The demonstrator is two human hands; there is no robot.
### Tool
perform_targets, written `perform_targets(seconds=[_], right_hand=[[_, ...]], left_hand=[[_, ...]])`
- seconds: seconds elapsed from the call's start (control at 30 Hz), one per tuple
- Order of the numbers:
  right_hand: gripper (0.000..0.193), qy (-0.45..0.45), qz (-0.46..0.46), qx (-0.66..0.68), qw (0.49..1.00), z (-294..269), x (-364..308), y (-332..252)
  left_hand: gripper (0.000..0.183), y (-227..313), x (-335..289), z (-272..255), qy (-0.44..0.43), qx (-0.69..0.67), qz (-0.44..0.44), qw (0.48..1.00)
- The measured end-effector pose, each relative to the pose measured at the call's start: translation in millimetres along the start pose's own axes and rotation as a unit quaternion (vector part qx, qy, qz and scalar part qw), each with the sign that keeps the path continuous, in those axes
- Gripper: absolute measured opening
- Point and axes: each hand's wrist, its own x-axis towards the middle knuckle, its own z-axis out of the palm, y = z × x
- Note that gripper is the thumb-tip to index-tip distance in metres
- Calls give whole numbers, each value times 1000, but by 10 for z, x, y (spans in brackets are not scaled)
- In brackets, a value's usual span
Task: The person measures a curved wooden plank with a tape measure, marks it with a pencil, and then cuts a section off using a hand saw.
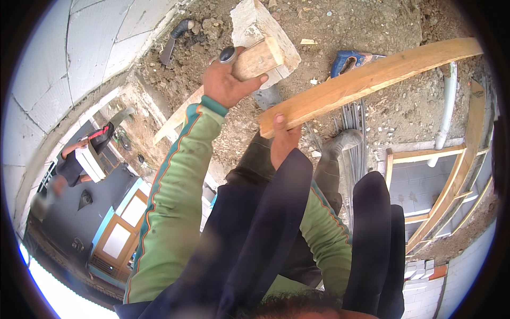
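Note:
My left hand, with a dark-stoned ring on one finger, is closed over a short-looking wooden board. The end of that board lies against a pale, rough block. Lower left of the wrist, a strip of similar wood shows; whether it is the same piece I cannot tell. My right hand grips the near end of a long wooden plank, thumb on top and fingers hidden beneath. The plank slants up to the far right. Just beyond it lies a blue-handled handsaw, partly covered.
A dark-handled blade tool lies on the soil near the block wall. Thin metal rods run beside my boot. On the right stand a white pipe and a wooden frame. Another person holds a pale box-like object at left.

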Motion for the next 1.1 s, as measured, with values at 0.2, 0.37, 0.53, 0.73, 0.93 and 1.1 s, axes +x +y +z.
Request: perform_targets(seconds=[0.2,0.37,0.53,0.73,0.93,1.1], right_hand=[[55,-130,111,-14,985,129,-665,1100],[49,-242,102,-86,961,-34,-807,2089],[22,-248,180,-62,950,351,-823,1424],[26,-58,91,76,991,-564,-293,895],[63,282,-50,-158,945,-1680,887,-45],[75,114,71,-239,962,-1522,2014,-453]], left_hand=[[56,126,-384,-572,72,-260,96,958],[49,1563,328,-493,-2,-174,186,967],[82,2512,57,301,140,-202,397,884],[118,23,-1060,527,128,66,77,987],[121,-999,-1319,838,94,196,-124,968],[96,-1713,-1058,558,113,265,-99,952]])
